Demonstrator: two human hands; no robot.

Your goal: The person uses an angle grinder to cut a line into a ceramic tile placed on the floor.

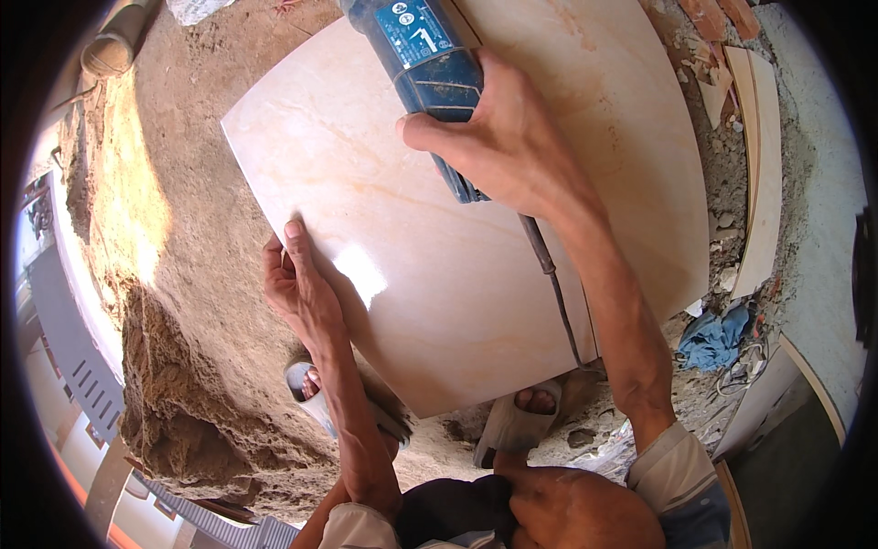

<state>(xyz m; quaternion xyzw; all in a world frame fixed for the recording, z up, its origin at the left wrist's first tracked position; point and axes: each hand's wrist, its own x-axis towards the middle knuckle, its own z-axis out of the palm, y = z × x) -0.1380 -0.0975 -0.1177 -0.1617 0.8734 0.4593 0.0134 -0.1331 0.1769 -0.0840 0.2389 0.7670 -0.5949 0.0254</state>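
My right hand (pixel 512 137) is wrapped around the body of a blue corded angle grinder (pixel 439 82), with the thumb across its near side. The grinder's working head lies beyond the top of the view. Its dark cord (pixel 553 274) trails back toward me over a large glossy beige tile (pixel 439 302). My left hand (pixel 302 284) pinches that tile's left edge, thumb on top and fingers curled at the rim. A thin dark line runs lengthwise beside the cord, dividing the beige surface (pixel 631 201); whether it is a cut or a joint I cannot tell.
My sandalled feet (pixel 521 416) are by the tile's near edge. Rough earth (pixel 192 412) drops away at left. On the right lie a narrow tile strip (pixel 754 174), rubble and a blue cloth (pixel 713 339). A pipe (pixel 110 53) lies at the far left.
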